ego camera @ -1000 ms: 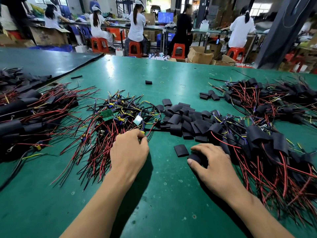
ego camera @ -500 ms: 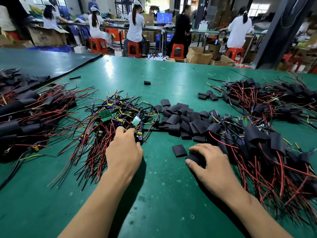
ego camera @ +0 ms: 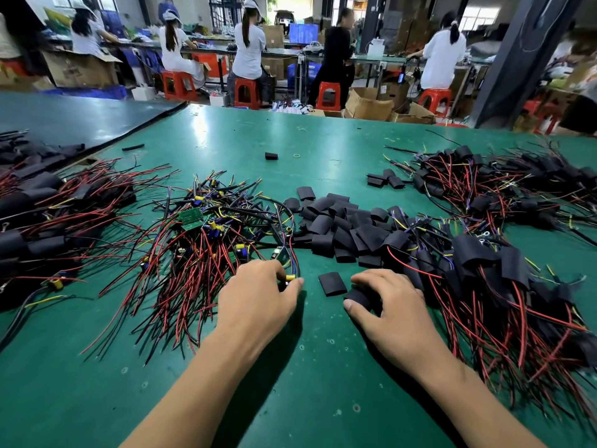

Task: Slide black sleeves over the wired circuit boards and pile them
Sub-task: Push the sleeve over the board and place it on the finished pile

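Pinching yellow-tipped wire [ego camera: 289,277], left hand [ego camera: 258,299]; right hand [ego camera: 387,305] gripping black sleeve [ego camera: 358,297]

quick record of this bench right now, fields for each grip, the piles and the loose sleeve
left grip: hand pinches a wired circuit board at the unsleeved pile near edge
right grip: hand holds a black sleeve
loose sleeve: flat on the green table, between the hands
empty sleeves pile: centre
sleeved pile: right

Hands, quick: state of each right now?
Left hand: closed, pinching a wired circuit board.
Right hand: closed on a black sleeve.
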Demonstrator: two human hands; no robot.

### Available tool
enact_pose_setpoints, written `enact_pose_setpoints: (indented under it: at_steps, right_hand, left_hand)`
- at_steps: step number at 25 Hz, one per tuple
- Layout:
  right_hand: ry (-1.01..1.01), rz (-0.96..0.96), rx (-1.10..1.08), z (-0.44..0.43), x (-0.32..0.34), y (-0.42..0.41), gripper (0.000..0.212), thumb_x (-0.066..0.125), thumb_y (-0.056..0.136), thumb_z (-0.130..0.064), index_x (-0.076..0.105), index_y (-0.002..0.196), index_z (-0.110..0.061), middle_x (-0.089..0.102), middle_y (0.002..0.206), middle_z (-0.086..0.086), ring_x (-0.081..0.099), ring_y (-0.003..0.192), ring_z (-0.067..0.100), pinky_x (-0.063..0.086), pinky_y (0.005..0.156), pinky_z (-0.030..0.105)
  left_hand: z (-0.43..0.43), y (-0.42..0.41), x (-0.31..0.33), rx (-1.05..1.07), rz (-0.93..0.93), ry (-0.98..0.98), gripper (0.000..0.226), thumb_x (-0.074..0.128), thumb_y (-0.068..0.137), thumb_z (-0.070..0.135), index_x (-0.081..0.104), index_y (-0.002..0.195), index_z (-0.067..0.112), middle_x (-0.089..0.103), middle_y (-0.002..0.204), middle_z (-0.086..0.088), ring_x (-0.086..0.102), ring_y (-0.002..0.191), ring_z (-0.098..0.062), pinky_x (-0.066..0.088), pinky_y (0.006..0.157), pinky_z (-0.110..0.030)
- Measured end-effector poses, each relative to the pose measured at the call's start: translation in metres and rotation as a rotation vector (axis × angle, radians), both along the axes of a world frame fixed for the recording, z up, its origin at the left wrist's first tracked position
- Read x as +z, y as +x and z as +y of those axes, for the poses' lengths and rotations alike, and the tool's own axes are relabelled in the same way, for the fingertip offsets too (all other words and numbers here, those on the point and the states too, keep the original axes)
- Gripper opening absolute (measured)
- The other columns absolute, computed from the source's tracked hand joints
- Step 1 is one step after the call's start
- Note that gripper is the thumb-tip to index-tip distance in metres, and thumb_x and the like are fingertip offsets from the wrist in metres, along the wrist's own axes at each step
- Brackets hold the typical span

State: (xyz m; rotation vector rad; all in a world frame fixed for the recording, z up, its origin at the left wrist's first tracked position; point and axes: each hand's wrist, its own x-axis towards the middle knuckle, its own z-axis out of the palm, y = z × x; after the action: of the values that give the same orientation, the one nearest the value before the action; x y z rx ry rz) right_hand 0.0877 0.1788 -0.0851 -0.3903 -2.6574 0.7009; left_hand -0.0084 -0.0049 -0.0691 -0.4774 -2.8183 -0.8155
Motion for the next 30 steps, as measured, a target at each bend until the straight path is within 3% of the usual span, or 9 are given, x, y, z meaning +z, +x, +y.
enact_pose_setpoints:
  at_steps: [4,7,9,11,14,18,21,24,30]
  right_hand:
    - [0.101,-0.104,-0.107,0.003,-0.004,-0.002,0.065,0.066,0.080,-0.064,0.055,0.135,-0.032,0.052,0.125,-0.009,0.040,0.124,0.018,0.030,0.098,0.036]
    - [0.081,-0.165,-0.088,0.005,-0.001,-0.001,0.076,0.056,0.070,-0.081,0.055,0.133,-0.039,0.050,0.112,-0.009,0.045,0.119,0.018,0.034,0.097,0.037]
    - [0.063,-0.212,-0.074,0.004,0.004,0.001,0.091,0.042,0.057,-0.096,0.054,0.132,-0.044,0.047,0.106,-0.013,0.049,0.116,0.015,0.037,0.095,0.036]
    - [0.067,-0.252,-0.057,0.003,0.008,0.002,0.099,0.036,0.053,-0.101,0.053,0.133,-0.045,0.048,0.108,-0.014,0.049,0.118,0.013,0.036,0.096,0.035]
    - [-0.030,-0.305,0.029,0.009,0.019,0.004,0.081,0.051,0.069,-0.085,0.052,0.137,-0.042,0.052,0.108,-0.014,0.050,0.115,0.012,0.036,0.100,0.035]
    - [-0.105,-0.358,0.147,0.020,0.025,0.008,0.056,0.074,0.081,-0.050,0.057,0.133,-0.039,0.054,0.106,-0.009,0.051,0.109,0.013,0.039,0.105,0.043]
    - [-0.083,-0.231,0.104,0.013,0.020,0.007,0.042,0.077,0.078,-0.047,0.065,0.117,-0.036,0.054,0.102,-0.009,0.054,0.104,0.012,0.042,0.100,0.040]
    - [-0.098,-0.143,0.085,0.010,0.013,0.006,0.039,0.076,0.077,-0.048,0.068,0.111,-0.031,0.055,0.102,-0.013,0.057,0.101,0.010,0.044,0.098,0.037]
    - [-0.250,-0.004,0.036,0.012,0.010,0.004,0.041,0.076,0.073,-0.051,0.070,0.107,-0.028,0.069,0.093,-0.014,0.057,0.072,-0.003,0.044,0.069,0.014]
  left_hand:
    - [0.006,0.004,0.003,-0.009,-0.094,-0.055,0.048,0.064,0.075,0.071,0.064,0.087,0.025,0.067,0.083,0.007,0.065,0.082,-0.020,0.050,0.067,-0.030]
    - [0.006,0.005,0.008,-0.079,-0.241,0.029,0.033,0.072,0.077,0.056,0.064,0.083,0.024,0.068,0.080,0.006,0.065,0.079,-0.018,0.055,0.071,-0.032]
    - [0.005,0.002,0.015,-0.107,-0.527,0.427,0.026,0.076,0.079,0.044,0.068,0.081,0.019,0.066,0.071,0.004,0.060,0.055,-0.014,0.049,0.050,-0.027]
    - [0.004,0.000,0.024,-0.139,-0.935,0.893,0.029,0.073,0.082,0.037,0.070,0.094,0.010,0.058,0.069,0.002,0.035,0.035,-0.009,0.025,0.034,-0.017]
    - [-0.002,-0.003,0.032,-0.305,-1.198,1.176,0.044,0.070,0.078,0.036,0.071,0.111,0.006,0.060,0.073,0.002,0.030,0.036,-0.005,0.023,0.032,-0.016]
    - [0.007,0.008,0.029,-0.440,-1.099,1.127,0.040,0.079,0.067,0.034,0.067,0.097,0.012,0.065,0.074,-0.001,0.041,0.040,-0.008,0.034,0.036,-0.018]
    - [0.016,0.015,0.016,-0.388,-0.830,0.915,0.032,0.086,0.063,0.034,0.061,0.072,0.016,0.058,0.061,-0.001,0.047,0.040,-0.013,0.038,0.040,-0.021]
    - [0.022,0.024,0.008,-0.442,-0.642,0.720,0.026,0.087,0.073,0.026,0.062,0.071,0.020,0.059,0.061,0.002,0.047,0.045,-0.016,0.042,0.046,-0.024]
    - [0.024,0.032,0.015,-0.435,-0.487,0.798,0.028,0.087,0.073,0.016,0.066,0.090,0.027,0.062,0.067,0.009,0.048,0.042,-0.015,0.039,0.043,-0.019]
